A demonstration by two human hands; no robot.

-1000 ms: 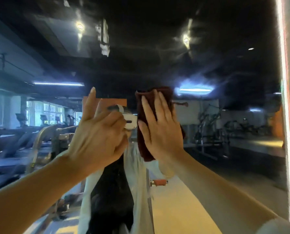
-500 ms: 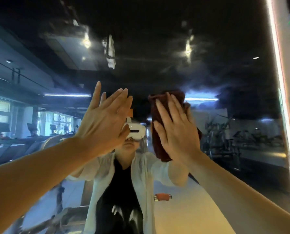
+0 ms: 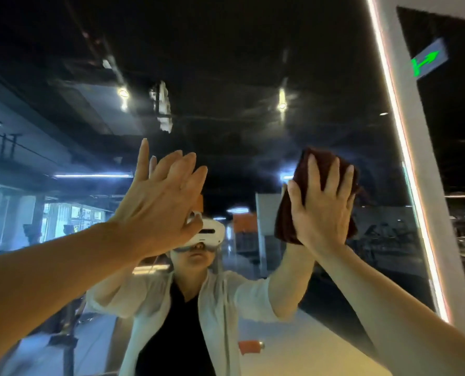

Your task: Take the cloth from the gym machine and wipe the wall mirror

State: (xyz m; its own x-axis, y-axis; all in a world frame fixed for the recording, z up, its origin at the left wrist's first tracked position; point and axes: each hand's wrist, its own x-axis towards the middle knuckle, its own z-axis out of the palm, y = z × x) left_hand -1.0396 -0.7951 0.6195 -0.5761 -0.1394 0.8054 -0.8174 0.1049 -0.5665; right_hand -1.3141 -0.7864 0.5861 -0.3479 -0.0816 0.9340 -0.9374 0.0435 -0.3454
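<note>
The wall mirror (image 3: 239, 63) fills most of the view and shows streaks and smears up high. My right hand (image 3: 323, 210) presses a folded dark brown cloth (image 3: 285, 218) flat against the glass with straight, spread fingers. My left hand (image 3: 161, 202) is raised to the left of it, fingers straight, its palm on or close to the mirror. The reflection shows a person in a white shirt with both arms raised.
A lit white frame edge (image 3: 415, 191) runs down the mirror's right side. Beyond it hangs a green arrow sign (image 3: 428, 62). Treadmills and gym machines appear in the reflection at left and right.
My right hand has slid the cloth to the right and upward on the glass. My left hand's fingers have straightened from curled, and the view has tilted upward.
</note>
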